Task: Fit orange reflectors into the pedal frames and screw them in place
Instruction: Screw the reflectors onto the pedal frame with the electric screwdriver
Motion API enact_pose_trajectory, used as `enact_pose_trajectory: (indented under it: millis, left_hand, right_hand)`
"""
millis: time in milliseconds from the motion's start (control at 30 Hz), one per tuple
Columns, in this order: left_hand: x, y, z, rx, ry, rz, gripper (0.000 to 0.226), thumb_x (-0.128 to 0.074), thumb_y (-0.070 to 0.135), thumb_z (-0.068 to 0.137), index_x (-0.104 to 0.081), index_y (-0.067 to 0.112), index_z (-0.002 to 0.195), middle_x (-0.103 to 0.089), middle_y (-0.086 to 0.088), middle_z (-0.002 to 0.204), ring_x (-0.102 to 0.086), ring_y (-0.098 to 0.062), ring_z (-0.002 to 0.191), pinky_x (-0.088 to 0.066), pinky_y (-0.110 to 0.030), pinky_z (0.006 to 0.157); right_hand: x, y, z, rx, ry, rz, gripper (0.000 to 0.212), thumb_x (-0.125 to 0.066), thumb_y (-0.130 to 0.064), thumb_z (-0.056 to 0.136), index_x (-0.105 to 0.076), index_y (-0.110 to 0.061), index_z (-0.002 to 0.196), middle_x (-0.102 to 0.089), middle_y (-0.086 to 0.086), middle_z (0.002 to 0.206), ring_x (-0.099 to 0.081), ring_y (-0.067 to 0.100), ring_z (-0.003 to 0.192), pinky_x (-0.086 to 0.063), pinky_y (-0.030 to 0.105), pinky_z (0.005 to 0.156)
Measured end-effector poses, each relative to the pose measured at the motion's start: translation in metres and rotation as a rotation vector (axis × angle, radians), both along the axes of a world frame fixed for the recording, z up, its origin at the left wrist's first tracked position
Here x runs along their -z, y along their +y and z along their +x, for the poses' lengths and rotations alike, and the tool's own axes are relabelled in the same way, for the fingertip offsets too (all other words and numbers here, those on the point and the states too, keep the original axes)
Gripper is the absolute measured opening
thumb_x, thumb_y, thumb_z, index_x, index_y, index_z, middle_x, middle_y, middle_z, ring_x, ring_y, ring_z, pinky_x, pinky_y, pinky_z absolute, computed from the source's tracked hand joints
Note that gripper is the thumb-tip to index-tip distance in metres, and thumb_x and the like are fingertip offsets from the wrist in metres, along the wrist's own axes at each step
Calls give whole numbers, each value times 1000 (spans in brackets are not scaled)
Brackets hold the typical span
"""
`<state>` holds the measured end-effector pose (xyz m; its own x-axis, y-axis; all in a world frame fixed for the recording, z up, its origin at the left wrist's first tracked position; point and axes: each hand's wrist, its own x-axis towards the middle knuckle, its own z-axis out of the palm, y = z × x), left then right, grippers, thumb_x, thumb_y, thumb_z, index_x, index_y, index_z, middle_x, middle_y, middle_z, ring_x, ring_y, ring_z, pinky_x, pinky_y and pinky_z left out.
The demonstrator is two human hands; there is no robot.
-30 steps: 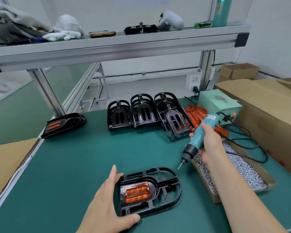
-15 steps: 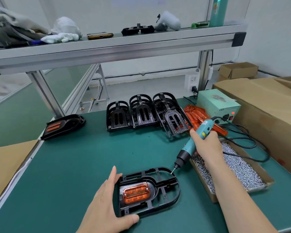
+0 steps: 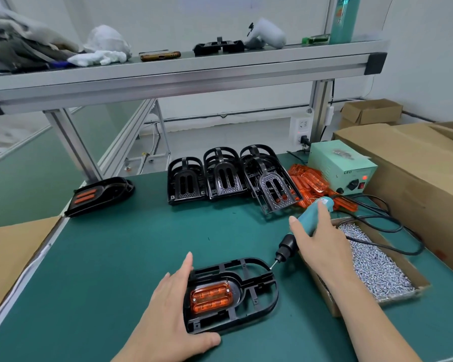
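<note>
A black pedal frame (image 3: 256, 296) lies flat on the green mat near the front edge, with an orange reflector (image 3: 211, 296) seated in its left part. My left hand (image 3: 173, 309) rests against the frame's left side, fingers straight along the far edge and thumb along the near edge. My right hand (image 3: 322, 241) grips a teal electric screwdriver (image 3: 305, 226). Its bit tip hovers just off the frame's upper right rim.
Empty black frames (image 3: 220, 176) stand in a row at the back, loose orange reflectors (image 3: 309, 184) beside them. A finished pedal (image 3: 97, 194) lies far left. An open box of screws (image 3: 377, 262), a green power unit (image 3: 343, 168) and cartons line the right.
My right hand has carried the screwdriver down and left, from above the screw box to the frame's upper right rim. The left hand and frame have stayed put.
</note>
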<state>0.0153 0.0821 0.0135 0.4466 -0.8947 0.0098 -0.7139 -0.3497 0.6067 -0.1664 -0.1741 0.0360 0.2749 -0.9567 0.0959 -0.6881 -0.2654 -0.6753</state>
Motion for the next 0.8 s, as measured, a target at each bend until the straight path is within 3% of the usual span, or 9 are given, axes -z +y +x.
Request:
enact_pose_trajectory:
  millis: [167,300,500,667,800]
  left_hand:
    - [-5,11,24,-72,58,-90,136,-81,66,47,14,61,144,-21,39,146,-24,-5,147,-29,-39,120]
    - [-10,16,43,-142,79,-136,135,-82,66,46,10,62,145,-21,47,141,-34,5,137,-36,-27,107]
    - [-15,9,59,-193,82,-166,134,-83,65,46,7,64,145,-28,32,150,-35,3,137,-36,-28,105]
    - [-18,2,61,-210,120,-181,129,-85,64,45,3,73,137,-28,32,151,-30,7,138,-31,-25,108]
    - [-20,0,62,-218,206,-232,121,-85,65,45,-8,73,139,-29,44,141,-27,28,126,-29,-22,106]
  right_hand:
    - [1,-1,2,20,-52,10,74,-52,-60,93,-28,-22,151,-69,15,106,-60,40,104,-47,46,88]
    - [3,-3,4,30,-76,38,77,-54,-60,91,-28,-22,153,-68,10,100,-59,36,101,-48,46,88]
    - [4,1,17,20,-130,71,76,-57,-58,91,-29,-21,152,-65,10,98,-54,33,97,-41,41,82]
    - [3,1,23,-15,-142,91,77,-52,-61,93,-27,-21,152,-67,8,92,-55,31,93,-41,40,80]
    - [-3,3,15,13,-35,10,74,-38,-68,94,-24,-24,152,-69,12,96,-60,37,98,-47,46,85]
